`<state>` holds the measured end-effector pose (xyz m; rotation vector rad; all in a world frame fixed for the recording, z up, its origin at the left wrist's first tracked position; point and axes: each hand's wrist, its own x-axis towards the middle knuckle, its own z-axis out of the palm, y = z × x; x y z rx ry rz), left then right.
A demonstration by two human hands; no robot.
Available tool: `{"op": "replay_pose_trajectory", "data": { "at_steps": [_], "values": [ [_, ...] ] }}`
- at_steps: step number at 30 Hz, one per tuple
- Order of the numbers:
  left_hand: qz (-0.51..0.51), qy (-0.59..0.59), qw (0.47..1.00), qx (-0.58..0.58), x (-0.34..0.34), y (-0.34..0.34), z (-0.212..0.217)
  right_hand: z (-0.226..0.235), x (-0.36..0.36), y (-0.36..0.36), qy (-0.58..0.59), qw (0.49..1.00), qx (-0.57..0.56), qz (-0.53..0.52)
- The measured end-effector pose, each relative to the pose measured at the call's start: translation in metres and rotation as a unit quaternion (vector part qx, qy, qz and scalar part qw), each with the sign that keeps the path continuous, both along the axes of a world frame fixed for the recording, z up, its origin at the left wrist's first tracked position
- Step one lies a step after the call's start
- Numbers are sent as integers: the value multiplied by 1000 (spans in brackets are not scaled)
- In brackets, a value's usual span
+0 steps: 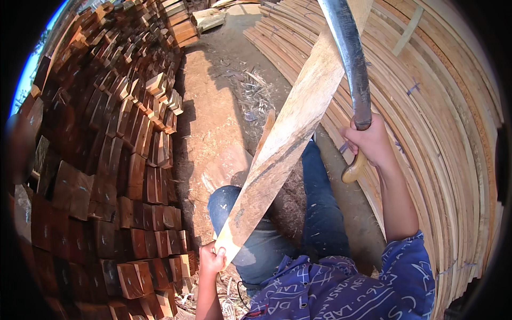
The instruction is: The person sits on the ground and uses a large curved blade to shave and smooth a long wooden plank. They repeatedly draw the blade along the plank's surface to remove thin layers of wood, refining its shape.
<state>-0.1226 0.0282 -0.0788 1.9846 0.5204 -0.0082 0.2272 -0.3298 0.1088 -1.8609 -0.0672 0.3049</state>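
wooden plank [290, 133] is slanting across the middle of the view, its long axis running from the lower left up to the upper right, its low end over the person's knee in blue jeans [266, 240]. left hand [212, 261] is reaching up from the bottom edge, fingers clenching around that low end. right hand [370, 141] is lifting high on a raised forearm, fingers wrapping tight around the wooden handle of a curved blade [349, 53], which is pointing up and away, crossing the plank near the top. dark wood blocks [106, 160] are stacking up on the left, pale boards [442, 133] lying on the right.
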Motion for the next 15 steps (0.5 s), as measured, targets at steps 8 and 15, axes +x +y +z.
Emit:
{"op": "replay_pose_trajectory", "data": {
  "at_steps": [8,15],
  "values": [
    [2,-13,1000,13,7,0,7,-4,-6,-15,-112,983,-145,10],
    [-8,-2,1000,-11,9,1,-2,0,-5,-3,-83,988,-130,-1]
  ]
}}
